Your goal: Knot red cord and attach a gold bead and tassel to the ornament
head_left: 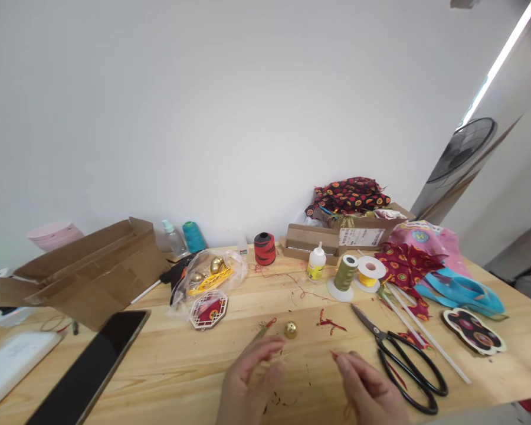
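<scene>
My left hand hovers over the near middle of the table, its thumb and fingers apart with nothing seen between them. Just beyond its fingertips sits a round gold bell. Beside the bell, an olive strand with a red knotted end is partly hidden by that hand. My right hand pinches a small red piece, perhaps cord or thread; only its tip shows. Past the right hand lie red fabric scraps. Black-handled scissors rest to the right of that hand, blades pointing away.
Left are a phone, a cardboard box and a plastic bag with gold bells. An octagonal frame lies nearby. At the back stand thread spools and a glue bottle. White sticks and fabric lie right.
</scene>
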Available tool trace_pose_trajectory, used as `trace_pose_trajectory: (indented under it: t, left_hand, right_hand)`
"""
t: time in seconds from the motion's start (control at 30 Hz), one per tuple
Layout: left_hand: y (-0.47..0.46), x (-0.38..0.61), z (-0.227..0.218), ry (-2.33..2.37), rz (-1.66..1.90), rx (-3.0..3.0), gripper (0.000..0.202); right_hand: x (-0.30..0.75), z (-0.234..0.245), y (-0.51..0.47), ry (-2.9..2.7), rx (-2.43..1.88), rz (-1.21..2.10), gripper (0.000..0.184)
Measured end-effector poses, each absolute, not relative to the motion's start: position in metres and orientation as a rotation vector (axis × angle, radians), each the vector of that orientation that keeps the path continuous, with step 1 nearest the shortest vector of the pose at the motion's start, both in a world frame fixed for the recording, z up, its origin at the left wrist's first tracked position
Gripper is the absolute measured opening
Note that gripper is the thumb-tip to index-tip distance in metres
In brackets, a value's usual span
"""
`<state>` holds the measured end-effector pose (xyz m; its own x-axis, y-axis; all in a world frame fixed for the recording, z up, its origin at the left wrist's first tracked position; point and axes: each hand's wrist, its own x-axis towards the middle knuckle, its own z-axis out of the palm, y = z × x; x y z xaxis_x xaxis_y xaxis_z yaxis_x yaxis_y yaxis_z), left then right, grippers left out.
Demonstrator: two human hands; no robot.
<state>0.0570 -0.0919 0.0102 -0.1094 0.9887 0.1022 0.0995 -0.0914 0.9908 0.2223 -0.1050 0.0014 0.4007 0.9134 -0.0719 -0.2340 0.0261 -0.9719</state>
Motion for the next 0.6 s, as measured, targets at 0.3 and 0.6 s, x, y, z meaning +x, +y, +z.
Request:
trace_pose_trajectory:
  t: [0.3,0.6]
  left_hand:
    - [-0.073,0.039,0.002,1.639,1.146,1.886,0.017]
    - [-0.070,0.040,-0.009,1.767,1.185,2.204,0.026]
  right_hand:
    - [0.224,-0.006,-0.102,-0.797,-1.348,0.789,0.011]
    - [0.218,-0.019,-0.101,-0.875,-1.385,0.684,0.012]
